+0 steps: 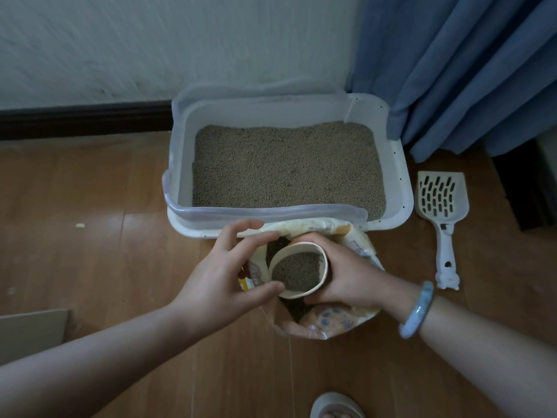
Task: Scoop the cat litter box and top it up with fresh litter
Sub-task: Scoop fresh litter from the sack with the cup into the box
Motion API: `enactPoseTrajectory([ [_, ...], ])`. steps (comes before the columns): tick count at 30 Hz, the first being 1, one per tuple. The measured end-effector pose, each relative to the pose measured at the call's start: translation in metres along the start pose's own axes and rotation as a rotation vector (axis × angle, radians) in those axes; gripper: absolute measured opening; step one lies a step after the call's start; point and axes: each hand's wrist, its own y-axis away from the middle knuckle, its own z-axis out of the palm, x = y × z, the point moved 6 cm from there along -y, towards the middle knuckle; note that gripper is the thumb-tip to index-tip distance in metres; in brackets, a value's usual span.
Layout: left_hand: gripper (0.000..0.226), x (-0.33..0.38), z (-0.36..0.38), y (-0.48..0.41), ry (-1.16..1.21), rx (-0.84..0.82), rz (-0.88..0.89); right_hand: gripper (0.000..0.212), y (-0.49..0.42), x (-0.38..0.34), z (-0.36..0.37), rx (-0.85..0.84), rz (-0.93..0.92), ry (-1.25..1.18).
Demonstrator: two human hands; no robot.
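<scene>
Paper cup brims with grey litter, right hand wrapped round it above open litter bag on wood floor. Left hand, fingers curled, pinches bag mouth wide. Litter box sits against wall, just beyond bag; slotted scoop lies beside its right edge. Top-up step apparently underway; next, carry cup level over box, tip.

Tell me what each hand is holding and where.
Right hand grips the litter-filled paper cup around its side; left hand holds the litter bag open at its mouth.
</scene>
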Motion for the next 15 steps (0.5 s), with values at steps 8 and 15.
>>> enactPoseTrajectory([
  [8,0.063,-0.005,-0.004,-0.009,0.001,-0.065,0.055,0.084,0.017,-0.01,-0.023,0.093,-0.019,-0.05],
  [15,0.062,-0.008,-0.003,-0.01,0.019,-0.064,0.038,0.078,0.023,-0.034,-0.053,0.137,-0.059,-0.247],
])
